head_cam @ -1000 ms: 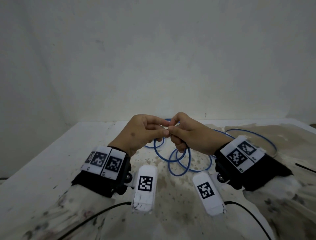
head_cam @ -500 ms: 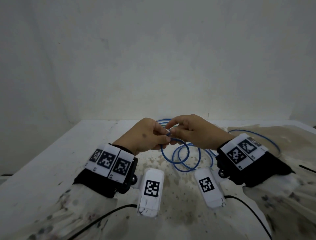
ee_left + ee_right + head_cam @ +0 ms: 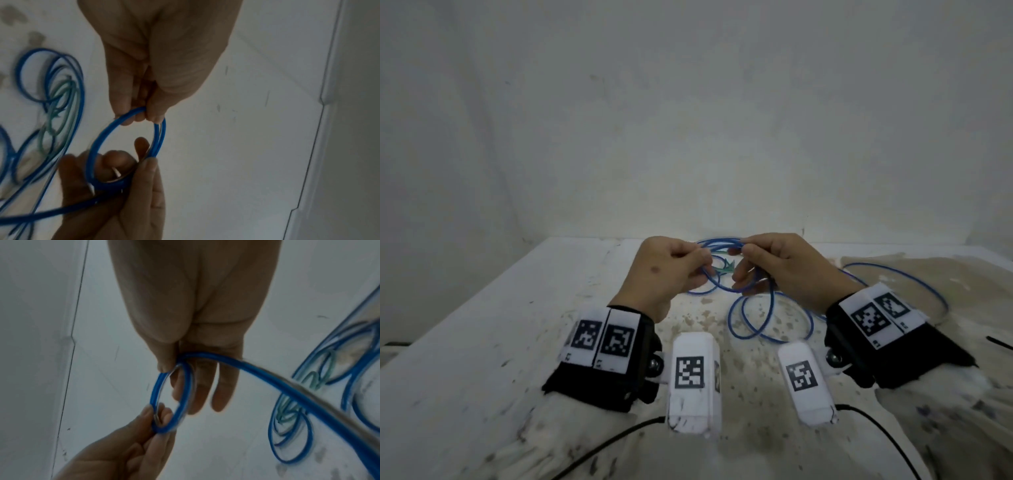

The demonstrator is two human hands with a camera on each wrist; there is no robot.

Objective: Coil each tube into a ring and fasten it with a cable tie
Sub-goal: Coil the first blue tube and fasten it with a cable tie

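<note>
- Left hand (image 3: pixel 666 274) pinches one side of a small blue tube (image 3: pixel 125 120) ring.
- Right hand (image 3: pixel 784 263) pinches its opposite side; the tail trails right.
- Green cable ties (image 3: pixel 724 267) lie on the bench (image 3: pixel 482 325) beyond both hands.

in the head view the left hand (image 3: pixel 666 274) and right hand (image 3: pixel 780 265) hide where their fingertips meet the blue tube (image 3: pixel 722 244). the green cable ties (image 3: pixel 724 268) between them are too small to count. in the wrist views the table's tube loops (image 3: pixel 51 78) smear with blur, and the trailing tube (image 3: pixel 308 394) runs off the frame's edge.
</note>
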